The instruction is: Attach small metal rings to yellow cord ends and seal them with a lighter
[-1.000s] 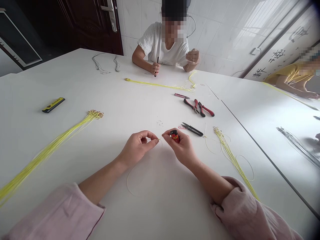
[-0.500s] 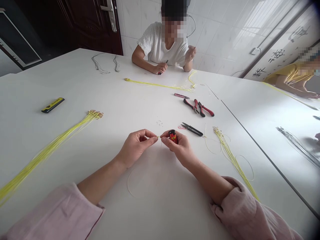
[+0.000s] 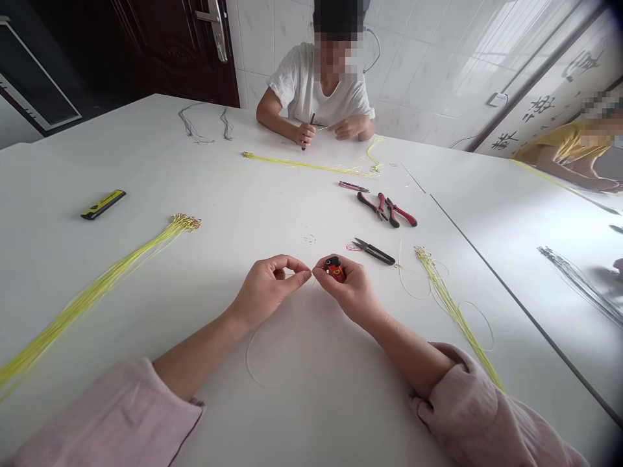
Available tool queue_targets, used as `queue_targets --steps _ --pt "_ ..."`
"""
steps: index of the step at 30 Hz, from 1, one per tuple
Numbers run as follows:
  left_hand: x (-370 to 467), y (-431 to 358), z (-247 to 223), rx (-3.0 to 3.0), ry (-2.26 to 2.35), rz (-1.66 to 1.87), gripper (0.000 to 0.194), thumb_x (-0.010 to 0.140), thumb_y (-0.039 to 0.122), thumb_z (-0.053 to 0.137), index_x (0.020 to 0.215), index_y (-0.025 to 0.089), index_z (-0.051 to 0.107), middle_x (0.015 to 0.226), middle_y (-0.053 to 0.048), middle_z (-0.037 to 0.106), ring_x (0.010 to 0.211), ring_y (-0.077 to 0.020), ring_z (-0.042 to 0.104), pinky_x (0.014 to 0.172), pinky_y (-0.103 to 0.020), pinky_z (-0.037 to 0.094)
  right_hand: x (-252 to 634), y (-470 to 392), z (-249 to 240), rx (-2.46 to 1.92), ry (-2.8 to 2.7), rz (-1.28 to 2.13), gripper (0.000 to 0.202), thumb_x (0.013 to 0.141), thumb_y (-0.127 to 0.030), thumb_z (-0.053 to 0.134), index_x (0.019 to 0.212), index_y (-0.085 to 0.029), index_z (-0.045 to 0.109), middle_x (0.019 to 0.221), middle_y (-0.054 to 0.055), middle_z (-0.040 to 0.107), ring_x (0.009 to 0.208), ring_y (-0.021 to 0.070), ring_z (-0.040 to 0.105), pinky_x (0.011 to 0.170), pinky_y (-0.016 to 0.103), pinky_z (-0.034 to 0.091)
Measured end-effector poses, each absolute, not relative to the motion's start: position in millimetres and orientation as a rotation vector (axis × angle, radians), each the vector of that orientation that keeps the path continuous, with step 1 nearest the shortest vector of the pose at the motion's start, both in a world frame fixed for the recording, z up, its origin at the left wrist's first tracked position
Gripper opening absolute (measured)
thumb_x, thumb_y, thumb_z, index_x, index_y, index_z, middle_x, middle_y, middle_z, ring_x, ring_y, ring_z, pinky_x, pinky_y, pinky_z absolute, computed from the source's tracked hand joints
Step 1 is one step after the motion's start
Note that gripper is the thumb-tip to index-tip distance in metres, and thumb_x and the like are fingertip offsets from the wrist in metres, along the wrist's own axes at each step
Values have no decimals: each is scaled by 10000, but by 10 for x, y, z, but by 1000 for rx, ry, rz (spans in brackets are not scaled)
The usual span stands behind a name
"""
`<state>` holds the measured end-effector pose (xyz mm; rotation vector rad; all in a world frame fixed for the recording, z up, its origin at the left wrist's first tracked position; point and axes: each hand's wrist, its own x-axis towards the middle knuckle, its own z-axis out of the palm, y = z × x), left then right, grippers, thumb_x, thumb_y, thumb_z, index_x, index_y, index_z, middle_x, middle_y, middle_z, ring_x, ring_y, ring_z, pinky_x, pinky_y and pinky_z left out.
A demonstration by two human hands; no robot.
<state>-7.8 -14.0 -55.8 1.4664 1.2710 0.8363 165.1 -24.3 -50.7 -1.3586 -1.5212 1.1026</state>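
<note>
Thumb and forefinger of my left hand (image 3: 270, 285) pinch a thin pale yellow cord (image 3: 248, 360), which curves down onto the white table below the wrist. The fingertips of my right hand (image 3: 351, 288) meet the left ones and pinch the same cord, though the bit between them is mostly hidden. A red and black lighter (image 3: 335, 268) is tucked in the right hand's curled fingers. Just beyond the right hand lie black thread snips (image 3: 374, 251). To the right is a bundle of yellow cords (image 3: 450, 305) with small metal ends.
A larger yellow cord bundle (image 3: 121, 269) and a yellow-black box cutter (image 3: 103, 204) lie at left. Red-handled pliers (image 3: 388, 209) and a pink-handled tool (image 3: 354, 186) lie ahead. A person in white (image 3: 316, 97) works across the table; another in yellow (image 3: 567, 152) sits at right.
My fingertips have drawn together, hiding the short cord end between them. The lighter has tilted slightly. Across the table, the person's raised hand has come down towards the hand holding a dark tool.
</note>
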Motion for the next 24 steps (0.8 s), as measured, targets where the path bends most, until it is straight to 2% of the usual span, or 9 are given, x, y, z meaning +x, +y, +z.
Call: queue_targets --steps 3,5,8,10,13,18,24 --pt "-77 -140 -560 1520 1280 843 261 761 511 632 807 260 690 544 51 336 500 -89 258 461 -228 252 1645 -253 -492 -1379 -1569 1034 150 792 -327 575 741 -186 585 637 -20 473 564 99 368 504 238 299" --pt "-74 -139 -558 1545 1276 842 254 765 499 633 811 257 692 561 46 417 491 -86 271 461 -231 265 1647 -251 -490 -1389 -1585 1023 130 787 -306 572 736 -186 577 645 -19 476 569 100 366 511 239 301" --pt "-71 -141 -551 1538 1208 840 268 808 491 585 884 261 701 715 15 601 567 -104 436 540 -238 370 1661 -230 -509 -1375 -1520 1087 153 804 -309 551 713 -187 540 605 -34 394 551 94 308 496 239 263" --pt "-69 -143 -547 1504 1147 841 292 846 485 535 962 272 695 900 -8 669 774 -146 563 688 -255 437 1674 -209 -529 -1334 -1448 1159 191 821 -321 537 689 -187 504 590 -43 313 545 92 256 490 243 227" --pt "-67 -146 -548 1461 1114 809 294 856 488 518 958 265 681 1025 -14 673 997 -189 575 834 -286 435 1689 -184 -554 -1269 -1357 1254 213 824 -321 541 672 -188 473 592 -47 259 544 90 220 492 251 196" --pt "-74 -133 -552 1430 1127 808 275 854 476 520 854 242 664 938 -6 664 983 -196 569 843 -302 415 1688 -188 -554 -1242 -1331 1296 201 822 -312 547 680 -187 479 597 -47 261 547 88 219 497 251 195" --pt "-68 -141 -511 1401 1136 847 248 837 441 546 863 244 696 930 -13 665 917 -190 556 795 -298 403 1654 -220 -554 -1341 -1453 1139 162 818 -300 544 707 -186 515 601 -44 323 556 87 264 501 236 233"
